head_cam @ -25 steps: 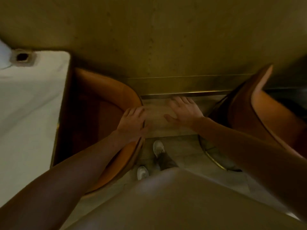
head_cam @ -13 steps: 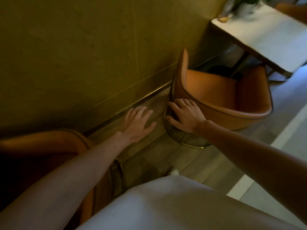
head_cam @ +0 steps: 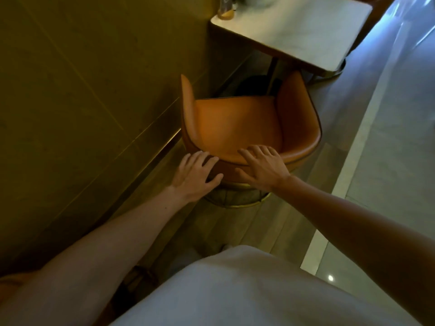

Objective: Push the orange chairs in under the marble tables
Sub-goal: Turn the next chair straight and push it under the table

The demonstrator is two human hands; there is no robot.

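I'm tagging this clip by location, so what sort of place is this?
Most likely a café or restaurant seating area. An orange tub chair on a gold ring base faces a marble-topped table set against a panelled wall, and part of a second orange chair shows at the lower left edge.

Looks like smooth, faintly sheeny leather on the orange chair [head_cam: 235,123], with a polished brassy metal base ring [head_cam: 237,204]. Pale veined stone, probably matt, on the far marble table [head_cam: 296,31]. Glossy floor [head_cam: 388,161] right; matt wall [head_cam: 82,90] left.
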